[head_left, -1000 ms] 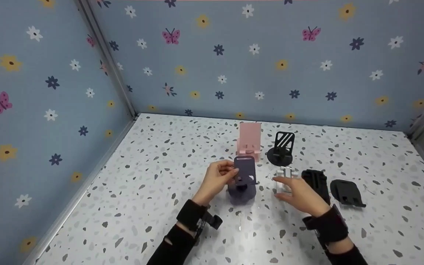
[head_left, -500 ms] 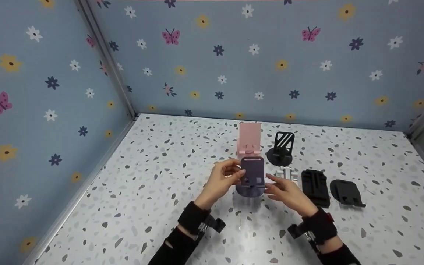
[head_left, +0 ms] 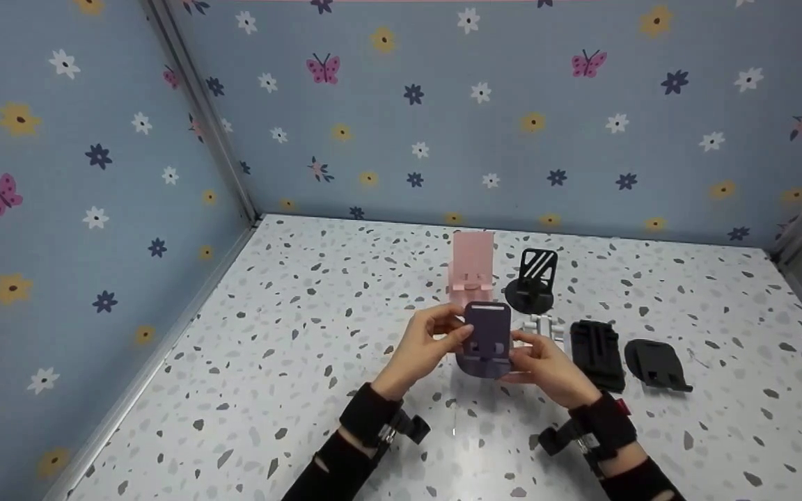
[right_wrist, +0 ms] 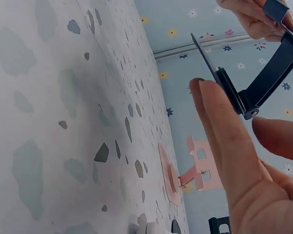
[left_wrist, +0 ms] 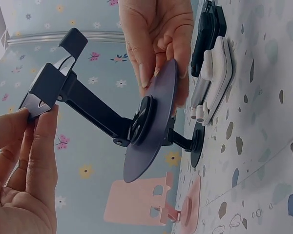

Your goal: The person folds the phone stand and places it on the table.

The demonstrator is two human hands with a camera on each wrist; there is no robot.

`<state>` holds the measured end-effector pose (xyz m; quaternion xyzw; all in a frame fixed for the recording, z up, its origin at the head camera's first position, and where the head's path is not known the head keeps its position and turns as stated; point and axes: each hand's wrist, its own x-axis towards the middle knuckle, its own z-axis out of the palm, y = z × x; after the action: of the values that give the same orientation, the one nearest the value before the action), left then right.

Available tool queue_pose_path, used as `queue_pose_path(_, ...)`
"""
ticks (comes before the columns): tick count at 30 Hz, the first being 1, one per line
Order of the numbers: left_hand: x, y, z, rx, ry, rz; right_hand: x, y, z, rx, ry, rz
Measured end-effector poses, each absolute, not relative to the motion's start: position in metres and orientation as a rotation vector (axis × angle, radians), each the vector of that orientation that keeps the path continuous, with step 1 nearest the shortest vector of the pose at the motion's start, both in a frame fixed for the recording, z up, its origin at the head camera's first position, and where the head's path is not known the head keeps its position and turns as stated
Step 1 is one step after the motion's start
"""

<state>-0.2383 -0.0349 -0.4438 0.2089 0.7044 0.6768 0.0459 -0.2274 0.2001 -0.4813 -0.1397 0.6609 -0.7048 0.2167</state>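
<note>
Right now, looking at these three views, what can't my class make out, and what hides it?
White stand, head view: lower part hidden behind the right hand.
Pink stand, head view: lower front hidden behind the purple stand.
The purple stand, right wrist view: upper plate partly cut off by the right edge.
Black piece, right wrist view: cut off by the bottom edge; which stand, unclear.

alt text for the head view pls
The left hand pinches a dark purple phone stand by its plate above a speckled table, the right hand gripping its base. Farther back stand a pink phone stand and a black slotted phone stand; to the right lie a partly hidden white stand, a boxy black stand and a rounded black stand.
</note>
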Motion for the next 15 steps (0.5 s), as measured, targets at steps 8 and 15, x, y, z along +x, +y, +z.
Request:
queue_pose_path(8,-0.2364,-0.0335,-0.442,0.645,2.209,2.071,-0.2281,0.2044,-0.4788,-0.392,1.763,-2.023)
queue_pose_path(15,-0.2366,-0.0288,-0.4454,0.614,2.248,2.072,-0.2278,0.207,-0.4752,-0.337,1.821,-2.013)
